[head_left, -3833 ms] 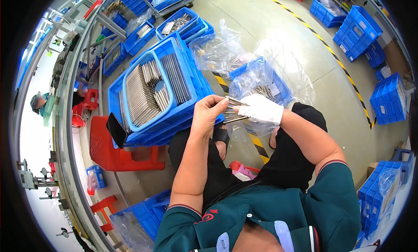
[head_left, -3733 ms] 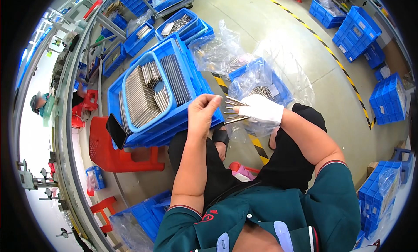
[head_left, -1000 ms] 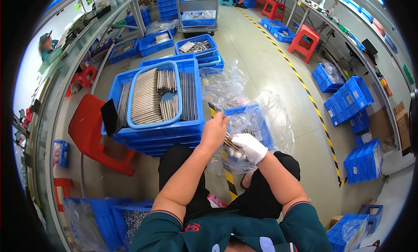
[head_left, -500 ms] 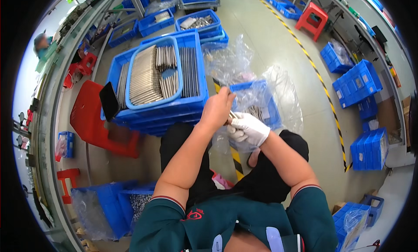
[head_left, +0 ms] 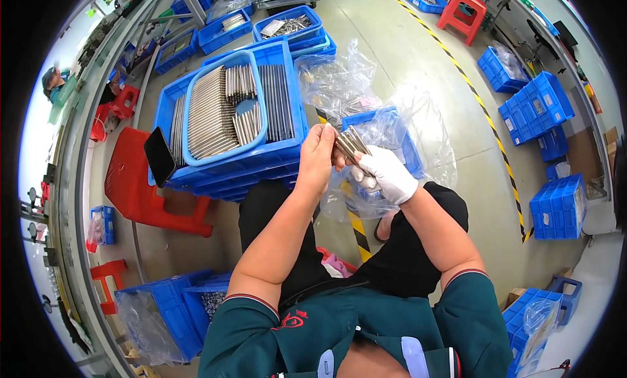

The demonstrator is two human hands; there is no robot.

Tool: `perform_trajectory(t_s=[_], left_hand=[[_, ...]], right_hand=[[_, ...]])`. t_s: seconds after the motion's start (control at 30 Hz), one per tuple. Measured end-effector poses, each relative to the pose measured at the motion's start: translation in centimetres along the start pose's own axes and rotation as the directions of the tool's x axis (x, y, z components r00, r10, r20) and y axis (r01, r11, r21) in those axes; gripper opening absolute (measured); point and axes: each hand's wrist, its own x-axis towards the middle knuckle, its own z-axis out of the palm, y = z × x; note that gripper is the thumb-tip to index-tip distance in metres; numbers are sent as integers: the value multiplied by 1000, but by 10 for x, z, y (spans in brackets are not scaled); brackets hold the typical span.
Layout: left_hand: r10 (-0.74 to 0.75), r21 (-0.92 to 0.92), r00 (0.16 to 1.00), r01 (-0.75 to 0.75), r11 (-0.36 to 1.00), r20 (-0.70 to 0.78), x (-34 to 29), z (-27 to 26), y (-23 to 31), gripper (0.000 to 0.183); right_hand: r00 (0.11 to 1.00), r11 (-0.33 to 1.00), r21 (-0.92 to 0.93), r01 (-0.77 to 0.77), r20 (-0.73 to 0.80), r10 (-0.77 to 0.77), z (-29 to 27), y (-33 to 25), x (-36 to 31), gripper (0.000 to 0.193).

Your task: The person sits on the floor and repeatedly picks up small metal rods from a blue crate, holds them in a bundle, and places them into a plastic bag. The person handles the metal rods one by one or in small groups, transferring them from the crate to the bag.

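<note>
My right hand (head_left: 392, 175), in a white glove, is closed around a small bundle of shiny metal rods (head_left: 353, 141) that slant up to the left out of its grip. My bare left hand (head_left: 317, 157) presses against the rods from the left, its fingers curled at their side and partly hidden. Just beyond my hands a blue bin (head_left: 411, 157) stands on the floor, lined with clear plastic. To the left, a light-blue basket (head_left: 262, 116) holds neat rows of similar rods and sits in a large blue crate (head_left: 297, 110) that holds more rods.
A black phone-like slab (head_left: 160, 157) leans at the crate's left corner. Beside it is a red plastic chair (head_left: 130, 175). Clear plastic sheeting (head_left: 434, 143) spreads on the floor to the right. Blue crates (head_left: 539, 116) line the right side, and a red stool (head_left: 462, 13) stands far off.
The bundle of rods now shows fanned between my hands, where before only a small part showed. My left hand has tilted upright and my right hand has shifted slightly right.
</note>
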Motion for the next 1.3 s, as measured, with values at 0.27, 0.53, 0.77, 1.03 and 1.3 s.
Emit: perform_trajectory(t_s=[0.27,0.53,0.77,1.03,1.3], left_hand=[[14,99,994,-4,995,-108,-4,3,-2,26],[18,138,990,1,990,-138,-8,5,-1,25],[60,143,992,-44,989,-113,-6,4,0,25],[99,224,993,-81,971,-70,-11,4,1,25],[-144,-87,989,143,986,-13,-6,-14,10,21]], right_hand=[[998,1000,-16,17,-59,-18,-3,6,4,20],[985,985,-167,34,-163,-62,1,11,6,21],[993,989,-123,78,-75,-87,-1,11,5,19],[982,957,-267,115,-116,-151,-5,4,2,22],[945,885,-439,154,-196,-262,-7,-11,-8,26]])
